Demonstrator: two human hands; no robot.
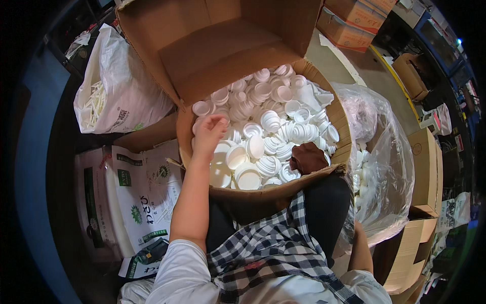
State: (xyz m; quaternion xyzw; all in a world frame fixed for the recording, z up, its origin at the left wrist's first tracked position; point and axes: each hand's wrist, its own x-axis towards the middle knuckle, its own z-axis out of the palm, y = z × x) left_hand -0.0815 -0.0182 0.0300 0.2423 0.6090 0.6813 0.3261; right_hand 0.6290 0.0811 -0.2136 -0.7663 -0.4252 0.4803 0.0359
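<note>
My left hand (208, 134) hovers over the left side of a large open cardboard box (263, 193), its fingers loosely bent and apart from the thumb. Nothing shows in its grasp. The box holds a heap of white ridged plastic caps (270, 121). A crumpled dark brown piece (308, 158), perhaps cloth, lies on the caps at the near right corner. My right forearm (360, 248) reaches down beside my right leg to a clear plastic bag (387, 187) with more white caps inside. The right hand itself is hidden there.
At the left stands a white woven sack (126, 86) with thin pale sticks. Below it lie printed white packages (147, 197). The box's raised flap (223, 50) rises at the back. Cardboard cartons (349, 25) are stacked far right, and another open carton (405, 253) stands near right.
</note>
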